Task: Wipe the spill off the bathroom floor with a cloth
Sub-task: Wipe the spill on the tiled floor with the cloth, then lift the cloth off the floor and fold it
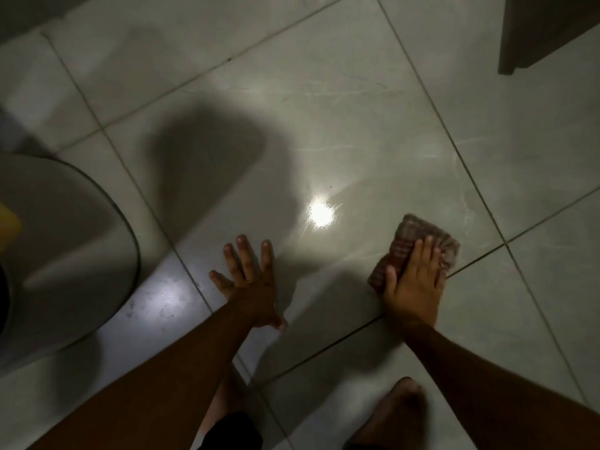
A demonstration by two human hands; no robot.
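Observation:
A folded reddish-brown striped cloth point(418, 241) lies flat on the pale tiled floor point(357, 131). My right hand point(414, 280) presses down on its near half, fingers over the fabric. My left hand point(248, 280) rests flat on the tiles to the left, fingers spread, holding nothing. Between and beyond the hands the floor shines wet, with faint wipe streaks point(324, 147) and a bright lamp reflection point(321, 214).
A large grey rounded fixture point(65, 254) fills the left side, with a yellow object point(8, 225) at the frame's edge. A dark cabinet or door corner point(545, 30) stands at the top right. My bare foot point(399, 414) and my knee point(227, 414) are at the bottom.

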